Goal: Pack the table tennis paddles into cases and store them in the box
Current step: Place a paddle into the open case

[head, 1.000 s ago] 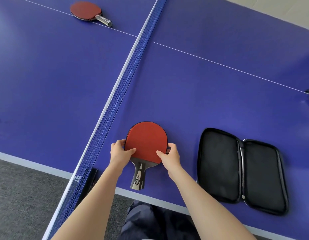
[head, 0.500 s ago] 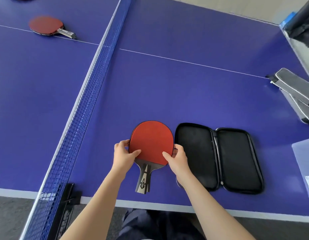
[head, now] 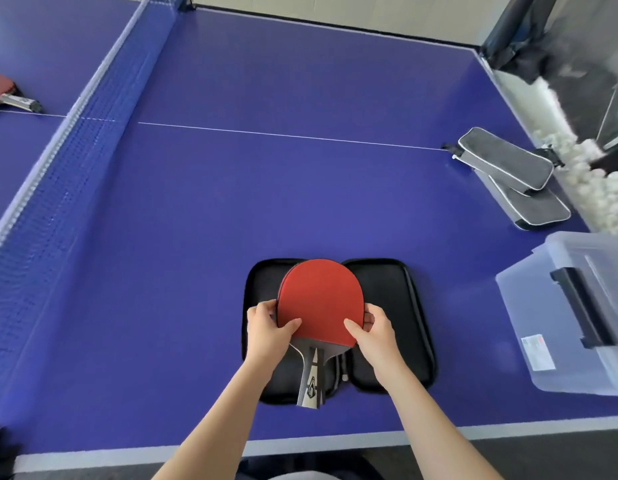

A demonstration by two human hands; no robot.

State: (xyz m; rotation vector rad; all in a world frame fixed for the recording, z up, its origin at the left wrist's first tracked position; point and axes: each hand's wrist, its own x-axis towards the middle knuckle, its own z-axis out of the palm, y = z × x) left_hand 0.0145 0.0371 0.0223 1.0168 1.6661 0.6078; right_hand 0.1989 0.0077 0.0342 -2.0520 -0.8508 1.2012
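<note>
So a red paddle [head: 319,299] was being held over the opened black case [head: 404,306], blade pointed away and the grey-and-black handle hanging toward the near table edge. It was gripped from both sides: the left hand [head: 267,332] was clamped on the left rim of the blade with the thumb pressed onto the red rubber, and the right hand [head: 375,332] was clamped on the right rim the same way, thumb on top and fingers curled underneath. Whether the paddle was actually touching the case lining or just above it couldn't really be told. The case was laid flat and unzipped on the blue table [head: 266,202], both halves spread out, with the paddle mostly over the left half and the middle hinge. A clear plastic box [head: 543,306] with a black latch was parked near the case on the right. Further back on that side, two grey zipped cases [head: 508,168] were stacked, one partly over the other. Across the net [head: 75,150], another red paddle [head: 6,95] was left lying at the far left, half cut off by the frame.
</note>
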